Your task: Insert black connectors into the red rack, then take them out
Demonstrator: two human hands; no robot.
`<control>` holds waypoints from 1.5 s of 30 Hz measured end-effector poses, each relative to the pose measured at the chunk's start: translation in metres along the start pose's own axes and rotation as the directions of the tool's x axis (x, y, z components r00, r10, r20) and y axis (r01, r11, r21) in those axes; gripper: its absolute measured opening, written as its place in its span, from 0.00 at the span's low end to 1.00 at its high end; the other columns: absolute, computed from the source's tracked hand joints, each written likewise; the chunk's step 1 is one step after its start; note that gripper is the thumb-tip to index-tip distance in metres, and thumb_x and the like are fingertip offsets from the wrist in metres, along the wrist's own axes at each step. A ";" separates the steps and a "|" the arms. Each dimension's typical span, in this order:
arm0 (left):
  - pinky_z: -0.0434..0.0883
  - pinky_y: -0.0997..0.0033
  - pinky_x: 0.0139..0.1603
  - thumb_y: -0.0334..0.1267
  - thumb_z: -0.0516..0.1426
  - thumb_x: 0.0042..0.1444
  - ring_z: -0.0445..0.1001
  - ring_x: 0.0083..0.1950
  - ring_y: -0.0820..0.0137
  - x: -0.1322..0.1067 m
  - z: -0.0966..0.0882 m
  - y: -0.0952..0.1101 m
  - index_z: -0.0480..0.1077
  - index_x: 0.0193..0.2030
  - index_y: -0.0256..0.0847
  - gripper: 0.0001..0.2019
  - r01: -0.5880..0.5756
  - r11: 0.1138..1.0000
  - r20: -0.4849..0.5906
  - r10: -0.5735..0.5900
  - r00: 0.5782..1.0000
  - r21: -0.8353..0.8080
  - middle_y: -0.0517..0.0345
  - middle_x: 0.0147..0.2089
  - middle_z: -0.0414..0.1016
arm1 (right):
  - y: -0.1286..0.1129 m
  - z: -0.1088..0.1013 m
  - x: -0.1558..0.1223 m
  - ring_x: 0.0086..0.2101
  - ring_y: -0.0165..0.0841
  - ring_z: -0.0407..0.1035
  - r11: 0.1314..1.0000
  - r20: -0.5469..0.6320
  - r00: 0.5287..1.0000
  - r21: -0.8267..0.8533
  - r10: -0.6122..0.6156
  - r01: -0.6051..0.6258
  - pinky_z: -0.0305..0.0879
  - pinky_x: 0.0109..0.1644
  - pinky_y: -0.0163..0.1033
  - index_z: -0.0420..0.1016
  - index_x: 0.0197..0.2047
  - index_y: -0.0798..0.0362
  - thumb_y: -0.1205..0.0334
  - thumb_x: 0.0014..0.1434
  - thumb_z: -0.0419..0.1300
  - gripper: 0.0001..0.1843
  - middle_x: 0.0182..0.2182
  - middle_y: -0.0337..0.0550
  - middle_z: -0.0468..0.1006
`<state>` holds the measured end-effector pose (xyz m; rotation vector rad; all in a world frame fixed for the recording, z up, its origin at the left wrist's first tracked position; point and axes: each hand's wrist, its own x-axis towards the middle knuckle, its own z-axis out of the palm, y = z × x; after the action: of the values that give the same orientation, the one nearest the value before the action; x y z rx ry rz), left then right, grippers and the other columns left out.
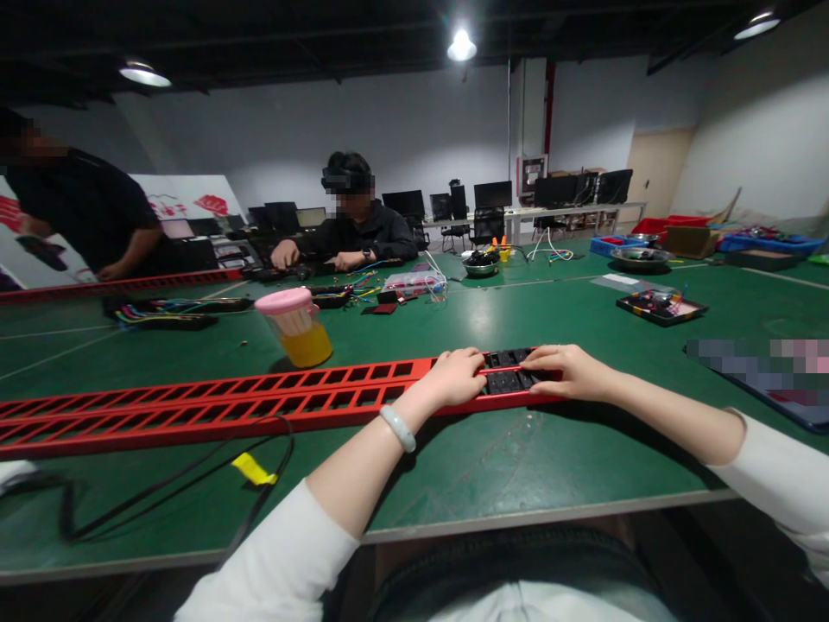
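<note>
Two long red slotted rails (pixel 259 399) lie side by side across the green table (pixel 518 466). Black socket modules (pixel 509 380) fill the slots at their right end. My left hand (pixel 455 377) rests curled on the nearer rail just left of the modules, fingers bent down onto it. My right hand (pixel 568 370) lies over the right end of the rails, its fingers pressing on the black modules. A pale bangle (pixel 397 428) is on my left wrist.
A clear jug with a pink lid and yellow liquid (pixel 296 326) stands behind the rails. A black cable with a yellow tag (pixel 252 469) lies at the near left. One person sits opposite (pixel 353 226) and another leans in at far left (pixel 71 216). Trays and bowls stand at right.
</note>
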<state>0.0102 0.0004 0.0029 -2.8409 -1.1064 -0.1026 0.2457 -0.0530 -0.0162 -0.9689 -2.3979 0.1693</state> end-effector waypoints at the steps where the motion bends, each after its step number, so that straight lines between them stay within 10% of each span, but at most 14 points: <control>1: 0.61 0.64 0.47 0.41 0.43 0.55 0.64 0.49 0.63 0.000 0.000 0.000 0.64 0.46 0.41 0.16 -0.002 1.000 -0.001 0.002 1.000 -0.001 0.52 0.51 0.64 | 0.000 0.001 0.000 0.42 0.34 0.68 1.000 -0.004 1.000 -0.001 -0.002 0.002 0.63 0.47 0.39 0.71 0.47 0.55 0.53 0.52 0.56 0.21 0.42 0.50 0.73; 33: 0.61 0.63 0.49 0.41 0.44 0.55 0.64 0.49 0.62 -0.001 0.000 0.002 0.64 0.45 0.41 0.15 0.026 0.999 -0.002 -0.026 1.000 -0.021 0.53 0.52 0.64 | -0.002 0.004 0.000 0.39 0.33 0.67 0.999 -0.015 1.000 -0.043 -0.005 0.004 0.64 0.43 0.38 0.72 0.44 0.53 0.54 0.53 0.55 0.18 0.40 0.49 0.71; 45: 0.61 0.63 0.50 0.41 0.45 0.54 0.65 0.49 0.62 0.000 0.002 0.000 0.64 0.45 0.40 0.15 0.001 1.000 -0.027 -0.001 1.000 0.007 0.53 0.51 0.64 | -0.004 0.004 -0.003 0.29 0.28 0.66 0.993 -0.093 0.994 -0.100 -0.065 0.056 0.62 0.35 0.33 0.73 0.27 0.54 0.60 0.57 0.49 0.14 0.28 0.45 0.72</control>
<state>0.0097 0.0006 0.0004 -2.8237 -1.1009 -0.1370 0.2428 -0.0580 -0.0196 -0.9251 -2.3622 -0.0168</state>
